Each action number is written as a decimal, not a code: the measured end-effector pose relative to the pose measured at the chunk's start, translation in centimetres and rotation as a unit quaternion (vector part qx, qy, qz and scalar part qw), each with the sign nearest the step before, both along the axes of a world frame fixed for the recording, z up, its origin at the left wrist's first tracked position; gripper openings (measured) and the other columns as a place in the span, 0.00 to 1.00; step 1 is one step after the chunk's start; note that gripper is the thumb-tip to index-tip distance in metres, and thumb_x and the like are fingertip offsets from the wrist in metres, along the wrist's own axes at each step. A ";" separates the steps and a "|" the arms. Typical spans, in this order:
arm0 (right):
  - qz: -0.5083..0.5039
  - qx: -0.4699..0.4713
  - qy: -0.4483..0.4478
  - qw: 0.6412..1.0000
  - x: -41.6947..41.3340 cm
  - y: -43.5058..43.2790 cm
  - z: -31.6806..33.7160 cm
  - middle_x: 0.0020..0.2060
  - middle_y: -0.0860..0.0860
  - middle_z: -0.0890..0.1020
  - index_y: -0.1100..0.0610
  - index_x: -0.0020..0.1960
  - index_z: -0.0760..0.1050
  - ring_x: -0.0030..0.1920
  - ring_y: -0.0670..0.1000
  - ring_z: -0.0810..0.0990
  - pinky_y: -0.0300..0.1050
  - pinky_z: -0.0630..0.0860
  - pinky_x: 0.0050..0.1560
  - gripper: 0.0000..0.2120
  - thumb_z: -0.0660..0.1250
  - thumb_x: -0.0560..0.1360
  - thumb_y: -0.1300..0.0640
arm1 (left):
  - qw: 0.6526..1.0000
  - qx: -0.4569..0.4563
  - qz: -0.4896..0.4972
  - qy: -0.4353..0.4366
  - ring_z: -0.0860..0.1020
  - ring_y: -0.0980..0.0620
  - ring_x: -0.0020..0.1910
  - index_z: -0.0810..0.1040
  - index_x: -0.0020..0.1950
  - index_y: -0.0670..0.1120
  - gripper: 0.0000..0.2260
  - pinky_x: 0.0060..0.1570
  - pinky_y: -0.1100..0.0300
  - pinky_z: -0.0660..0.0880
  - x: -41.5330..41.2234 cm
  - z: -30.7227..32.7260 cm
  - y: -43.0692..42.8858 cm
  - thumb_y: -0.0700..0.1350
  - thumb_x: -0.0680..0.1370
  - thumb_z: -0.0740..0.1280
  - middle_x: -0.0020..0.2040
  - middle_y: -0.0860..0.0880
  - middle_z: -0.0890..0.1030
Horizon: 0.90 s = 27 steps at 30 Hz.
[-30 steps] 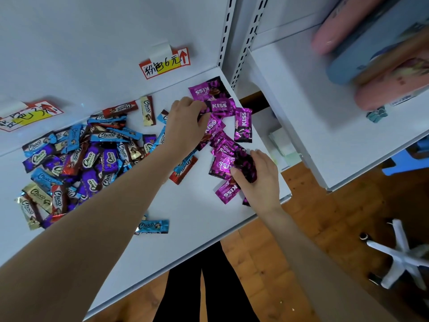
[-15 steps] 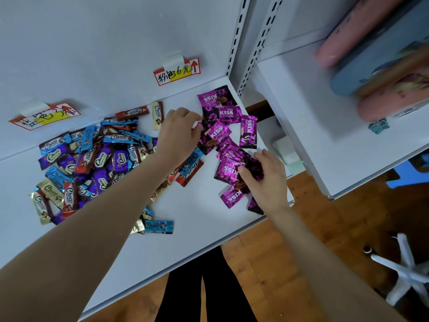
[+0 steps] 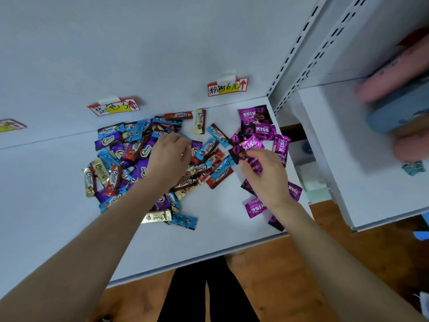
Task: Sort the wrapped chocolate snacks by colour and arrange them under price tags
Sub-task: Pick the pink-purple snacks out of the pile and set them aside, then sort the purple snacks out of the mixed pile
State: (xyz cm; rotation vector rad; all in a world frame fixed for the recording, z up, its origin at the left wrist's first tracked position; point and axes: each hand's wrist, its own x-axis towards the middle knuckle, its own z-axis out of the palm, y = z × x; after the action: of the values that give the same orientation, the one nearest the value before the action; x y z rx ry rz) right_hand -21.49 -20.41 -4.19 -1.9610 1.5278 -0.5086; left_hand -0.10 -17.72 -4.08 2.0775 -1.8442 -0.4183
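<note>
A mixed pile of Choco bars (image 3: 130, 159) in blue, purple, red and gold wrappers lies on the white shelf (image 3: 220, 231). Magenta Kiss packets (image 3: 262, 130) lie at the right, below the right price tag (image 3: 227, 87). Another price tag (image 3: 113, 107) hangs above the pile. My left hand (image 3: 168, 159) rests on the pile with curled fingers touching a blue bar (image 3: 185, 137); whether it grips is unclear. My right hand (image 3: 264, 175) pinches a magenta Kiss packet (image 3: 243, 149) among the others.
A third tag (image 3: 10, 125) shows at the far left. To the right stands a slotted upright (image 3: 299, 54) and a neighbouring shelf (image 3: 371, 194) with pink and blue goods (image 3: 399, 94). Loose gold and blue bars (image 3: 171, 217) lie near the front edge. Wooden floor lies below.
My left hand moved left from the Kiss packets onto the mixed pile. My right hand moved up from the lower packets and picked a magenta packet. The view shifted right.
</note>
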 end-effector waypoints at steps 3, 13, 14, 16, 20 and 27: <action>0.045 0.003 -0.012 0.999 1.8 -0.1 0.0 0.54 0.56 0.80 0.63 0.57 0.77 0.55 0.53 0.75 0.37 0.67 0.55 0.13 0.68 0.74 0.58 | 0.999 0.011 0.034 -0.006 0.75 0.36 0.50 0.81 0.52 0.35 0.08 0.50 0.46 0.70 1.3 -0.1 2.3 0.35 0.75 0.66 0.49 0.36 0.80; 0.177 0.019 0.001 0.984 6.4 0.7 -1.3 0.52 0.55 0.79 0.62 0.57 0.76 0.55 0.53 0.75 0.35 0.64 0.52 0.13 0.65 0.76 0.56 | 0.987 0.021 0.160 -0.007 0.77 0.35 0.50 0.81 0.50 0.35 0.07 0.51 0.45 0.72 3.6 -0.7 9.5 0.34 0.74 0.68 0.48 0.37 0.81; 0.191 0.017 -0.002 0.981 6.7 0.8 -1.4 0.52 0.56 0.79 0.63 0.56 0.76 0.55 0.54 0.75 0.36 0.65 0.52 0.13 0.65 0.76 0.57 | 0.985 0.021 0.168 -0.006 0.77 0.35 0.49 0.81 0.50 0.35 0.07 0.50 0.45 0.73 3.7 -0.8 10.1 0.33 0.73 0.68 0.48 0.37 0.81; 0.220 0.009 0.002 0.976 7.5 1.0 -1.7 0.52 0.57 0.80 0.64 0.57 0.76 0.55 0.55 0.75 0.38 0.66 0.53 0.13 0.66 0.76 0.58 | 0.982 0.031 0.184 -0.008 0.76 0.35 0.50 0.81 0.52 0.35 0.08 0.50 0.44 0.73 3.8 -1.2 11.3 0.34 0.74 0.68 0.50 0.37 0.80; 0.278 0.008 0.026 0.960 9.5 1.6 -2.0 0.55 0.60 0.78 0.66 0.59 0.75 0.58 0.59 0.74 0.41 0.65 0.56 0.14 0.65 0.76 0.60 | 0.974 0.080 0.212 -0.015 0.73 0.36 0.59 0.79 0.58 0.37 0.12 0.57 0.45 0.70 4.3 -2.0 13.3 0.39 0.76 0.67 0.59 0.37 0.78; 0.387 0.012 0.180 0.904 14.0 2.2 -3.1 0.73 0.59 0.58 0.54 0.73 0.62 0.73 0.58 0.55 0.55 0.57 0.70 0.24 0.57 0.79 0.48 | 0.963 0.126 0.237 -0.002 0.67 0.41 0.66 0.75 0.66 0.43 0.17 0.65 0.50 0.64 6.5 -2.9 15.5 0.44 0.78 0.65 0.66 0.40 0.72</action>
State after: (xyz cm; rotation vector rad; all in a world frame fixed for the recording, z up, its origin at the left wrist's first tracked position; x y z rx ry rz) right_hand -7.49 -18.22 -7.32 -2.5090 0.7901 0.2241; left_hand 6.43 -2.23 -6.96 2.5931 -1.2776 -0.5388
